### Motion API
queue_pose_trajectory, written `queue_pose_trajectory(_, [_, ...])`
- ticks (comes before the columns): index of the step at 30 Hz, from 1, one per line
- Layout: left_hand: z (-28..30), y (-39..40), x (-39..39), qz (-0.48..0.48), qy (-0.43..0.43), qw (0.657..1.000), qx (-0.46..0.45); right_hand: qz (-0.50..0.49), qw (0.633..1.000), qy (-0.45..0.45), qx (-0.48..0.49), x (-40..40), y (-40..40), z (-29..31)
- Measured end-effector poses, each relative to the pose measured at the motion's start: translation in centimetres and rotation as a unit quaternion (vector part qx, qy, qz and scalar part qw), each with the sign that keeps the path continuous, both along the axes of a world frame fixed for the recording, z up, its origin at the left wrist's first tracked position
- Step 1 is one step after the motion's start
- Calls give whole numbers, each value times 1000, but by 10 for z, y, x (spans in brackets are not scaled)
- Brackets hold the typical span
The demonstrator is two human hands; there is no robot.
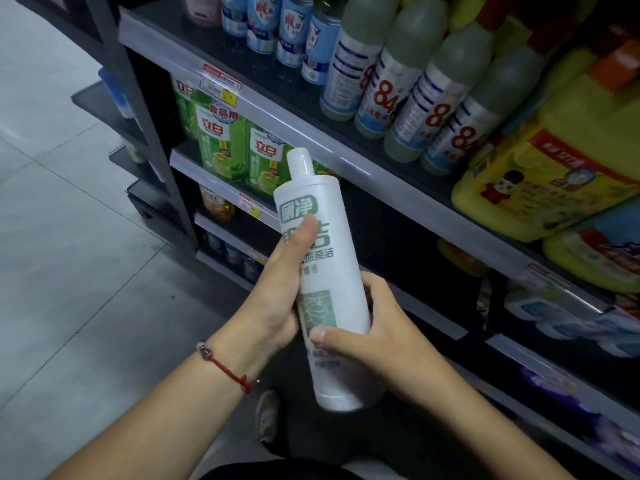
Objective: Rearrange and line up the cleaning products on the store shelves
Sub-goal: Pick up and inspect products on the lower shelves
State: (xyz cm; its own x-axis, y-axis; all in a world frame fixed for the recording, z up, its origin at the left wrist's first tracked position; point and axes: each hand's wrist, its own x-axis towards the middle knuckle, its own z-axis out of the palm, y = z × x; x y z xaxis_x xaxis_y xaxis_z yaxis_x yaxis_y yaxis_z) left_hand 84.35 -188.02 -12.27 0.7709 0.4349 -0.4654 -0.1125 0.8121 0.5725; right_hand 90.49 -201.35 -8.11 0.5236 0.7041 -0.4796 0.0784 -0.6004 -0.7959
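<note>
I hold a tall white bottle [332, 237] with green lettering and a white cap in front of the dark shelves, nearly upright and tilted a little left. My left hand [280, 289] grips its left side, thumb across the label. My right hand [374, 323] wraps its lower right side, thumb on the front. On the upper shelf [277, 109] stands a slanting row of pale "84" disinfectant bottles [415, 88] next to several blue-labelled bottles [273, 22].
Yellow jugs [554, 161] crowd the upper shelf at the right. Green dish-soap bottles [239, 143] stand on the shelf below, left of the white bottle. Blue and white packs [568, 317] sit lower right. Grey tiled floor [69, 237] lies to the left; a shoe [266, 415] shows below.
</note>
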Motion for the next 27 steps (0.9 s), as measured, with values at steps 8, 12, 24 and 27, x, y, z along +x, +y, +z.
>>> queue_pose_trajectory(8, [34,-63,15,-154,-50,939,303,-49,986,9,157,15,-52,1])
queue_pose_trajectory(12, [54,-97,31,-255,-71,868,420,-96,979,-12,178,25,-103,7])
queue_pose_trajectory(24, [97,-192,111,-414,-116,737,521,-260,942,-59,206,50,-223,43])
queue_pose_trajectory(27, [101,-223,130,-422,-141,724,527,-307,931,-48,190,55,-258,45])
